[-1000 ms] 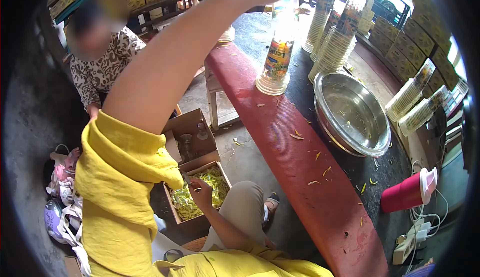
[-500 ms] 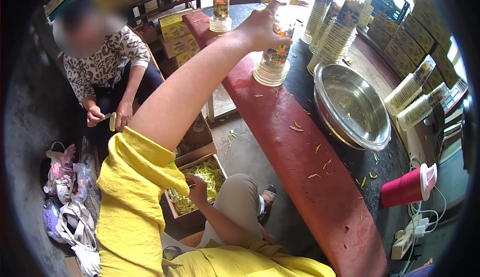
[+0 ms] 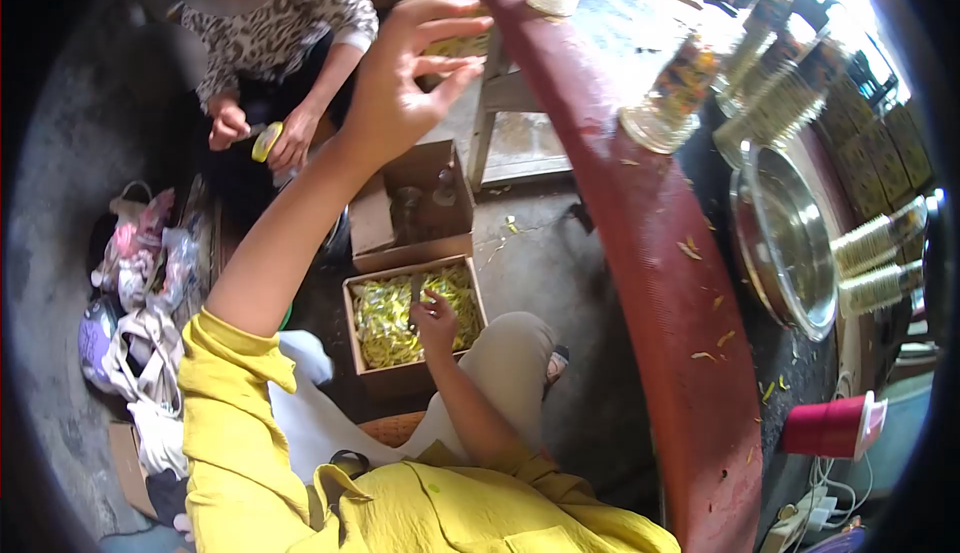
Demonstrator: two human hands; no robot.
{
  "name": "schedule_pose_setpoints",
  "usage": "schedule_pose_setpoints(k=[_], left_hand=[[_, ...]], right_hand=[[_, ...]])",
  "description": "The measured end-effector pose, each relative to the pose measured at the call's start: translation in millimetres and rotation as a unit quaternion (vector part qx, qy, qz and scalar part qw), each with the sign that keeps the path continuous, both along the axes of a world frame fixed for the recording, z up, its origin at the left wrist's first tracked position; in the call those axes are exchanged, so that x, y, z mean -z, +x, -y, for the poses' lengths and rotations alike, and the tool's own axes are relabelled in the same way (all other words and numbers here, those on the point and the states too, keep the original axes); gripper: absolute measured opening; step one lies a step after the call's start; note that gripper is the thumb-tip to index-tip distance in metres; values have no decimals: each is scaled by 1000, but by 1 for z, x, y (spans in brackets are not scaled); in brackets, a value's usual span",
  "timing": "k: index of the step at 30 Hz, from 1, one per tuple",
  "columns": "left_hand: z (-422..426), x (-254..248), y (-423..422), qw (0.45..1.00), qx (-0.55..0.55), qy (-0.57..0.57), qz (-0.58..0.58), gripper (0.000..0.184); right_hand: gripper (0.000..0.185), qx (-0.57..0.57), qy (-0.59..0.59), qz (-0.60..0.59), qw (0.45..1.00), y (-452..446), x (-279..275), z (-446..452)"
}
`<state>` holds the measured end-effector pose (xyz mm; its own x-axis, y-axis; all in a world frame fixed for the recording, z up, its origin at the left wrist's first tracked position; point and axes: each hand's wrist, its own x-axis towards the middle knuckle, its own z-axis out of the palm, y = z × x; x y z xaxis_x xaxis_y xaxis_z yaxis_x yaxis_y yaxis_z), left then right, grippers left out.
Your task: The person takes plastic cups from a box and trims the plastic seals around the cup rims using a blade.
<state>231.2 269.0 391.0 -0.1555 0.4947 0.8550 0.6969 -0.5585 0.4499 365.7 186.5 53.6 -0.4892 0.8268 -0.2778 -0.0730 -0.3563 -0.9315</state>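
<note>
My left hand (image 3: 415, 83) is raised left of the red-edged table (image 3: 650, 283), its fingers apart and nothing between them. Lower down, my right hand (image 3: 437, 325) is closed on a small knife (image 3: 416, 291), over a cardboard box (image 3: 478, 298) of yellow-green peel or strips (image 3: 385, 323). A labelled stack of clear cups (image 3: 675, 98) stands on the table, right of my left hand and apart from it. Behind the peel box, an open carton (image 3: 455, 208) holds clear containers.
Across from me, a person (image 3: 285, 23) holds a yellow piece (image 3: 266, 141) and a blade. More cup stacks (image 3: 780, 93), a metal basin (image 3: 790, 243) and a red tumbler (image 3: 830, 427) are on the right. Bags (image 3: 140, 343) lie on the floor at left.
My left hand has come off the cup stack and moved back left, away from the table. The view has turned, so the table appears farther right. My right hand stays by the peel box.
</note>
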Motion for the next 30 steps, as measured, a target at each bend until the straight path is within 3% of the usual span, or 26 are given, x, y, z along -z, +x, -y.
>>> schedule_pose_setpoints(k=[3, 5, 7, 9, 10, 11, 12, 15, 17, 23, 25, 27, 29, 30], left_hand=[[49, 57, -38, 988, -122, -11, 92, 50], [74, 112, -68, 969, -237, -42, 60, 42], [87, 171, -79, 958, -225, -106, 145, 27], [94, 226, -84, 928, -233, -241, 163, 27], [93, 277, -94, 932, -232, -244, 137, 27], [91, 304, -94, 896, -211, -327, 213, 25], [87, 347, -101, 906, -206, -320, 185, 23], [74, 420, -104, 832, -164, -454, 273, 21], [61, 478, -109, 825, -188, -435, 306, 26], [-1, 542, -130, 778, -282, -516, 219, 25], [-12, 549, -139, 667, -313, -639, 220, 53], [-19, 549, -144, 581, -316, -708, 248, 62], [-21, 568, -149, 550, -299, -744, 234, 68], [-23, 579, -151, 570, -297, -736, 213, 69]], right_hand=[[37, -1, -59, -28, 998, 5, -34, 1], [39, 14, -136, -65, 988, 5, -42, 4], [38, 36, -128, -78, 988, 6, -66, 9], [37, 57, -124, -94, 986, 3, -72, 7], [36, 68, -125, -102, 985, 1, -69, 6], [35, 79, -127, -108, 983, -1, -63, 3], [33, 78, -129, -114, 982, -4, -56, -3], [32, 129, -201, -76, 968, -19, -53, -22], [32, 104, -170, -41, 979, -27, -51, -21], [34, 107, -144, 34, 983, -26, -42, -22], [34, 110, -165, 48, 979, -22, -49, -24], [35, 100, -176, 53, 978, -21, -61, -28], [36, 79, -180, 48, 979, -23, -68, -30], [37, 80, -197, 45, 976, -21, -68, -29]])
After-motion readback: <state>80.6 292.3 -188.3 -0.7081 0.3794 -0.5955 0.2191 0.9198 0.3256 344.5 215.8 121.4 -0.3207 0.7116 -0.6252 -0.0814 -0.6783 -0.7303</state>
